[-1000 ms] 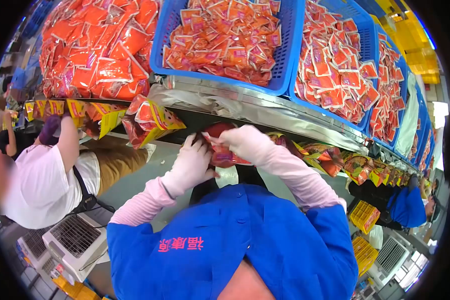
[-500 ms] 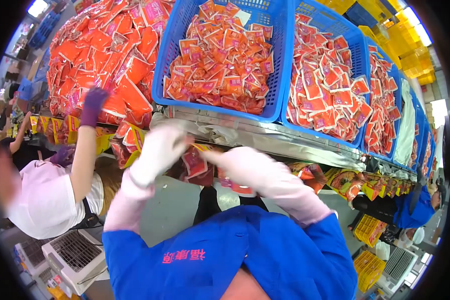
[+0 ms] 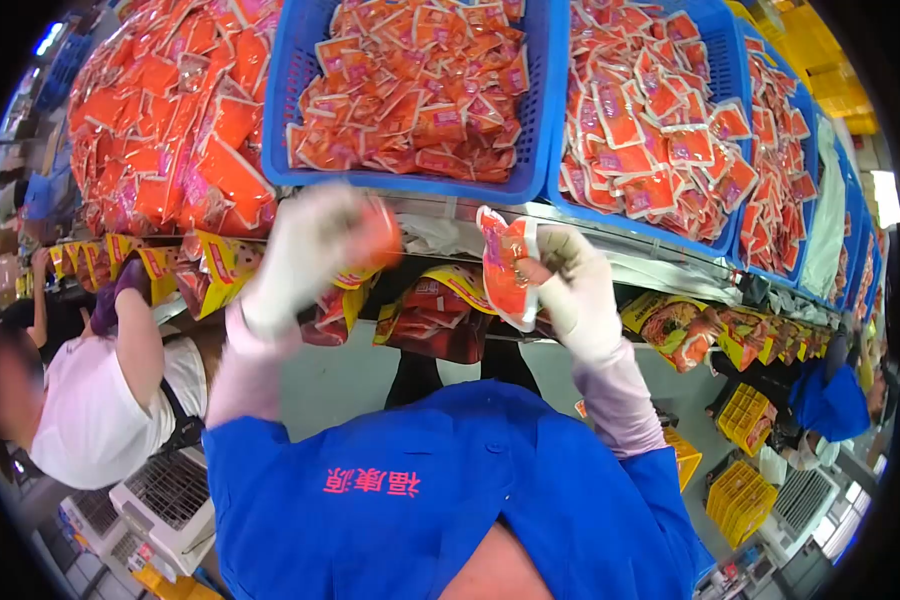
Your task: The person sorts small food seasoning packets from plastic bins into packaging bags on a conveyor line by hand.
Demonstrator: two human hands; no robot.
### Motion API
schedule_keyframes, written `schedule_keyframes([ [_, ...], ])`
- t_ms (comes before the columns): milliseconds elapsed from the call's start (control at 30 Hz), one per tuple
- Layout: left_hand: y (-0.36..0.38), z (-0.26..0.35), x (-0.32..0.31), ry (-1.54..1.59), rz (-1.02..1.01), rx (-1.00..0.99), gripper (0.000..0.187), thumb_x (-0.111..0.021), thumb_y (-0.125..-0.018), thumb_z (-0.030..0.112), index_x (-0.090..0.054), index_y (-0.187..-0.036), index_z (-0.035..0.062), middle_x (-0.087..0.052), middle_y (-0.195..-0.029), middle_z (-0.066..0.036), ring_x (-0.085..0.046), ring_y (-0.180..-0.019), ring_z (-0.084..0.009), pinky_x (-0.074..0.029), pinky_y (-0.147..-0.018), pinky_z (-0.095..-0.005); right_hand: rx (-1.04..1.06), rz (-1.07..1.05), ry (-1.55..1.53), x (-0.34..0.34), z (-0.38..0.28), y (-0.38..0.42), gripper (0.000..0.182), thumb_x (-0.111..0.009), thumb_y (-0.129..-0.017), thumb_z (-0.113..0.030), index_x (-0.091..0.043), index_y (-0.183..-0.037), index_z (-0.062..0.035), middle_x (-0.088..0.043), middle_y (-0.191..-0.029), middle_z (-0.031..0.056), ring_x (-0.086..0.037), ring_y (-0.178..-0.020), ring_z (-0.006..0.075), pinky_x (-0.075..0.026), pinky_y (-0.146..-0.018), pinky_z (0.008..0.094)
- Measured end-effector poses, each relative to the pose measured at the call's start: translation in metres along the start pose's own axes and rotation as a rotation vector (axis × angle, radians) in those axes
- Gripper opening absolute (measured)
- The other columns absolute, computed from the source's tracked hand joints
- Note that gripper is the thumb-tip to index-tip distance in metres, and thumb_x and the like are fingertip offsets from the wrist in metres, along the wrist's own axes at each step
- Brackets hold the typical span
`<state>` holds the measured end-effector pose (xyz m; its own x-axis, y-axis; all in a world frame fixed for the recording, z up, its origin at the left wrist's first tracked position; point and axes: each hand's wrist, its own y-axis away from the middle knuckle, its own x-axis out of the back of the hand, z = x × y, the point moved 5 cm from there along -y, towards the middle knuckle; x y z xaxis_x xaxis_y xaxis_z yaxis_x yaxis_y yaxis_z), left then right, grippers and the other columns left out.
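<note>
Both my hands wear white gloves. My left hand (image 3: 315,255) is raised at the near edge of the table, blurred, with its fingers closed round a red sachet (image 3: 378,235). To the right, my right hand (image 3: 575,285) pinches a red and white sachet (image 3: 508,268) held upright below the blue basket. Between and below the hands, an open yellow-edged bag (image 3: 435,315) with red packets inside hangs at the table's edge. Another yellow-edged bag (image 3: 335,310) hangs under my left hand.
Blue baskets (image 3: 555,100) full of red sachets line the table, with a heap of larger red packets (image 3: 170,120) at the left. A co-worker in a white shirt (image 3: 105,400) works at the left. Yellow-edged bags (image 3: 675,330) hang at the right, above yellow crates (image 3: 740,500).
My hands have moved apart from close together at the bag, my right hand going right. A sachet now shows clearly in each hand. The view has shifted, and the co-worker's purple glove has come down.
</note>
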<state>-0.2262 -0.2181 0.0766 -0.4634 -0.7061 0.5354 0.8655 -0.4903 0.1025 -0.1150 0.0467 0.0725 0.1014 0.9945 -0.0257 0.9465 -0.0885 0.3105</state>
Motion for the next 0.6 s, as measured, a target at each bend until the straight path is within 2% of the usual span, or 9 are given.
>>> schedule_keyframes([
  [67,0.066,0.014,-0.045,-0.194,-0.077,-0.366,0.022,-0.08,-0.072,0.011,-0.07,-0.09,0.0075,-0.069,-0.085,-0.01,-0.07,-0.084,-0.024,-0.055,-0.074,-0.0332,0.328,-0.164,0.319,-0.032,-0.016,0.008,0.02,-0.068,-0.088,0.0,-0.063,-0.107,-0.0045,-0.067,-0.09,0.0058,-0.065,-0.083,0.0171,-0.053,-0.074,0.0305],
  [133,0.1,-0.01,-0.094,-0.417,-0.066,-0.197,0.018,-0.069,-0.079,0.017,-0.069,-0.096,0.0135,-0.068,-0.094,-0.007,-0.066,-0.079,-0.0261,-0.054,-0.072,-0.0383,0.561,-0.434,0.564,-0.079,-0.018,0.016,0.025,-0.069,-0.082,-0.001,-0.065,-0.105,-0.0105,-0.062,-0.086,0.0108,-0.066,-0.083,0.0287,-0.054,-0.073,0.0384],
  [233,0.106,-0.061,-0.125,-0.762,-0.27,0.052,0.034,-0.069,-0.081,0.033,-0.07,-0.103,0.0084,-0.068,-0.103,-0.011,-0.061,-0.103,-0.0275,-0.05,-0.087,-0.0419,0.445,-0.744,0.935,-0.13,0.06,0.011,0.018,-0.065,-0.085,-0.009,-0.069,-0.101,-0.0039,-0.069,-0.095,0.0118,-0.069,-0.092,0.0323,-0.057,-0.077,0.0423],
  [300,0.117,-0.052,-0.113,-0.683,-0.122,-0.134,0.039,-0.069,-0.081,0.038,-0.072,-0.101,0.0055,-0.068,-0.107,-0.014,-0.057,-0.113,-0.0271,-0.044,-0.096,-0.0436,0.154,-1.061,1.422,-0.154,0.107,-0.004,0.017,-0.064,-0.086,-0.012,-0.073,-0.099,-0.0054,-0.072,-0.101,0.012,-0.07,-0.095,0.0322,-0.057,-0.081,0.041],
  [367,0.128,-0.018,-0.086,-0.721,-0.092,-0.452,0.033,-0.073,-0.076,0.035,-0.073,-0.093,0.0073,-0.07,-0.088,-0.01,-0.061,-0.104,-0.031,-0.044,-0.095,-0.0429,0.113,-1.03,1.418,-0.178,0.134,-0.004,0.023,-0.062,-0.087,-0.018,-0.076,-0.102,-0.0083,-0.074,-0.103,0.0133,-0.072,-0.095,0.0305,-0.058,-0.082,0.041],
  [433,0.142,-0.076,-0.121,-0.872,-0.512,-0.296,0.013,-0.066,-0.074,0.022,-0.07,-0.077,0.01,-0.069,-0.083,-0.009,-0.065,-0.087,-0.0263,-0.047,-0.088,-0.039,0.047,-1.015,1.449,-0.219,0.196,-0.022,0.022,-0.065,-0.085,-0.02,-0.076,-0.1,-0.0096,-0.075,-0.104,0.0128,-0.073,-0.095,0.0293,-0.058,-0.083,0.0402],
  [500,0.133,-0.07,-0.107,-0.879,-0.367,-0.38,0.009,-0.064,-0.075,0.02,-0.066,-0.072,0.0121,-0.067,-0.077,-0.008,-0.064,-0.076,-0.025,-0.048,-0.082,-0.0378,-0.024,-1.007,1.507,-0.229,0.207,-0.056,0.021,-0.071,-0.081,-0.024,-0.078,-0.096,-0.0121,-0.075,-0.106,0.0117,-0.073,-0.097,0.0269,-0.058,-0.084,0.0387],
  [567,0.121,-0.067,-0.083,-0.796,-0.227,-0.353,0.013,-0.064,-0.079,0.021,-0.065,-0.071,0.0118,-0.065,-0.072,-0.008,-0.063,-0.074,-0.0257,-0.049,-0.078,-0.0387,0.233,-1.016,1.418,-0.215,0.147,-0.043,0.021,-0.074,-0.077,-0.027,-0.079,-0.094,-0.0137,-0.076,-0.104,0.0103,-0.073,-0.098,0.0276,-0.057,-0.087,0.0382],
  [600,0.118,-0.062,-0.074,-0.801,-0.312,-0.298,0.019,-0.066,-0.083,0.026,-0.066,-0.073,0.0103,-0.066,-0.074,-0.009,-0.063,-0.075,-0.0277,-0.049,-0.076,-0.0387,0.191,-1.067,1.459,-0.217,0.211,-0.05,0.021,-0.073,-0.078,-0.027,-0.079,-0.094,-0.0134,-0.076,-0.102,0.0106,-0.072,-0.099,0.0281,-0.056,-0.087,0.0385],
])
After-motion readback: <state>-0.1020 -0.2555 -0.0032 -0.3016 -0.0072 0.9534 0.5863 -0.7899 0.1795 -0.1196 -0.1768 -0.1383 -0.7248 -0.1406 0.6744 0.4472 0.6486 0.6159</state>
